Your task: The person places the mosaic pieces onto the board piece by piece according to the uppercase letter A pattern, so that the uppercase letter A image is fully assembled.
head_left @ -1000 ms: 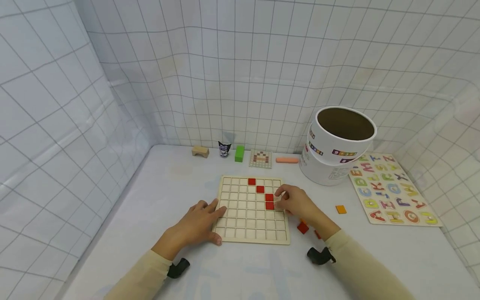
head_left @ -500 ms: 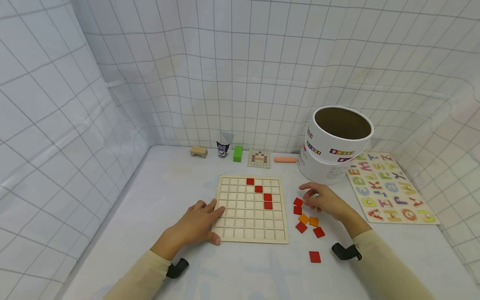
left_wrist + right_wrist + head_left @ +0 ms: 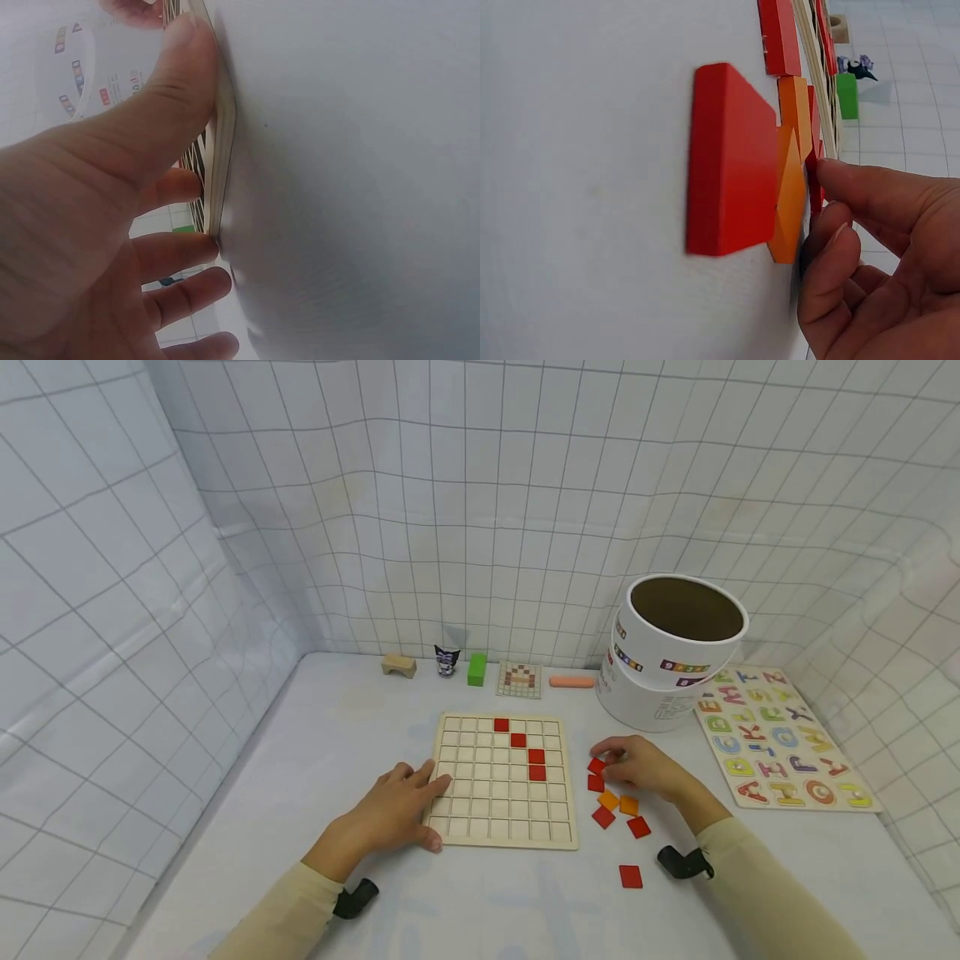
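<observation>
A wooden grid board [image 3: 495, 810] lies in front of me with a diagonal run of red tiles [image 3: 536, 757] set in its upper cells. My left hand [image 3: 393, 806] rests flat on the board's left edge, thumb at the near corner; the left wrist view shows the thumb [image 3: 176, 97] along the board's rim [image 3: 223, 142]. My right hand [image 3: 637, 767] is over a cluster of loose red and orange tiles [image 3: 618, 803] right of the board. Its curled fingertips [image 3: 832, 180] pinch a red tile [image 3: 596, 766]. Another red tile [image 3: 731, 169] and an orange tile [image 3: 789, 202] lie beside it.
A single red tile [image 3: 630, 877] lies nearer me. A white round tub [image 3: 671, 652] and an alphabet puzzle board [image 3: 776, 739] sit at the right. Along the back wall are a wooden arch block [image 3: 398, 665], a small figure [image 3: 447, 660], a green block [image 3: 477, 668], a pattern card [image 3: 519, 679] and a pink stick [image 3: 572, 682].
My right hand has left the board's right side and gone right to the loose tiles, then settled on a red tile. My left hand has stayed on the board's edge.
</observation>
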The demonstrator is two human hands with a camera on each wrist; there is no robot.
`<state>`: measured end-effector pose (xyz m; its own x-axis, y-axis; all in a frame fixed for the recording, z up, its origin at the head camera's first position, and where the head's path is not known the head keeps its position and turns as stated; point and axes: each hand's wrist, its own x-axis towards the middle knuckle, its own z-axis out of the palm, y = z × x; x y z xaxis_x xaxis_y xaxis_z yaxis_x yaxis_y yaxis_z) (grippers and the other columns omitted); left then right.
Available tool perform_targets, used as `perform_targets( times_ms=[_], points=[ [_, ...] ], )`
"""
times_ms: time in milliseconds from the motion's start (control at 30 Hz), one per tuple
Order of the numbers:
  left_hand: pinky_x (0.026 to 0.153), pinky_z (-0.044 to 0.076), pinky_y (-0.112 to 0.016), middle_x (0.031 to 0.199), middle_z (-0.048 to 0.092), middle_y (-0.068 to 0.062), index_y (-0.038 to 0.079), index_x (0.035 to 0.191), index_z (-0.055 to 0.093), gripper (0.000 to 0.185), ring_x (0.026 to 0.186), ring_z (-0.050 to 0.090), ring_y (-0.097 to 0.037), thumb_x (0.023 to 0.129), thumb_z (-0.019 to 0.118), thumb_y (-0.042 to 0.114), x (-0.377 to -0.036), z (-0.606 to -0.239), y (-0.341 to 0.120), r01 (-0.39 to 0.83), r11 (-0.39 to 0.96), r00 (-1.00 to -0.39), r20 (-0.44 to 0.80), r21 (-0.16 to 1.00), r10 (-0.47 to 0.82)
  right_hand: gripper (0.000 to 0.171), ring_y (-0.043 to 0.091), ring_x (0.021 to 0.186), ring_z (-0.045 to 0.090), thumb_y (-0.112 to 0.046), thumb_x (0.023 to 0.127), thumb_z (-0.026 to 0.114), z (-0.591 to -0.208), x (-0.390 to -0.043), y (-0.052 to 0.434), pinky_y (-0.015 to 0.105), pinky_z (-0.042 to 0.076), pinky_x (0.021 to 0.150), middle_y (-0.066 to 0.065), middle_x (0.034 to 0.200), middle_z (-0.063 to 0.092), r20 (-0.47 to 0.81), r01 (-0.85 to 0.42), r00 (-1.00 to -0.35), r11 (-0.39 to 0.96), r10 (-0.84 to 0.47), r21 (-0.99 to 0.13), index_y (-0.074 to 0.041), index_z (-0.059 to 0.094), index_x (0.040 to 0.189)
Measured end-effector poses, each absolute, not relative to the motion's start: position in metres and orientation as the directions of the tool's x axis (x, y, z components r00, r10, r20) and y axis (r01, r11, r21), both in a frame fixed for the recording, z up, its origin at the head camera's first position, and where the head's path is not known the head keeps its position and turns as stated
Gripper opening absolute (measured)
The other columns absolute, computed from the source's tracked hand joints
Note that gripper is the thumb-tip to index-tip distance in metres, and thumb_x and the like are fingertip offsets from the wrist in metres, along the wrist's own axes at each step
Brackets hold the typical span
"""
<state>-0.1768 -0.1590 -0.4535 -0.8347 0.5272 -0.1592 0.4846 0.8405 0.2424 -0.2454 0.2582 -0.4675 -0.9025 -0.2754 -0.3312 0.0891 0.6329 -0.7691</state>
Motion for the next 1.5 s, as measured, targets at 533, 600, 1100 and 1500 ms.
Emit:
perform_targets(
  times_ms=[533, 600, 1100, 1500],
  points=[
    [0.105, 0.039, -0.059, 0.16, 0.037, -0.024, 0.014, 0.152, 0.049, 0.095, 0.126, 0.046, -0.036, 0.074, 0.082, 0.054, -0.177, -0.456, -0.159, 0.479, 0.845, -0.84, -0.155, 0.239, 0.52, 0.024, 0.024, 0.073, 0.057, -0.011, 0.094, 0.07, -0.468, -0.249, 0.263, 0.03, 0.048, 0.064, 0.011, 0.09, 0.054, -0.288, 0.088, -0.927, 0.608, -0.24, -0.789, -0.005, 0.059, 0.114],
    [0.105, 0.039, -0.059, 0.16, 0.037, -0.024, 0.013, 0.153, 0.048, 0.095, 0.126, 0.046, -0.036, 0.074, 0.082, 0.054, -0.177, -0.457, -0.158, 0.478, 0.844, -0.839, -0.157, 0.242, 0.52, 0.029, 0.024, 0.073, 0.056, -0.013, 0.096, 0.068, -0.467, -0.249, 0.267, 0.03, 0.048, 0.064, 0.011, 0.09, 0.054, -0.295, 0.112, -0.929, 0.592, -0.222, -0.798, -0.006, 0.059, 0.122],
    [0.106, 0.039, -0.059, 0.16, 0.037, -0.024, 0.013, 0.153, 0.048, 0.096, 0.127, 0.046, -0.036, 0.074, 0.082, 0.055, -0.178, -0.457, -0.158, 0.483, 0.845, -0.837, -0.161, 0.23, 0.523, 0.044, 0.021, 0.077, 0.058, -0.019, 0.098, 0.068, -0.459, -0.249, 0.275, 0.025, 0.052, 0.067, 0.009, 0.093, 0.058, -0.307, 0.22, -0.924, 0.34, -0.228, -0.914, -0.001, 0.054, 0.135],
    [0.105, 0.039, -0.059, 0.159, 0.038, -0.025, 0.012, 0.152, 0.049, 0.095, 0.126, 0.046, -0.037, 0.073, 0.083, 0.054, -0.177, -0.456, -0.158, 0.485, 0.842, -0.837, -0.153, 0.235, 0.525, 0.045, 0.02, 0.072, 0.061, -0.018, 0.097, 0.07, -0.455, -0.244, 0.259, 0.027, 0.055, 0.066, 0.011, 0.091, 0.067, -0.313, 0.239, -0.919, 0.295, -0.239, -0.925, -0.002, 0.053, 0.135]
  ],
)
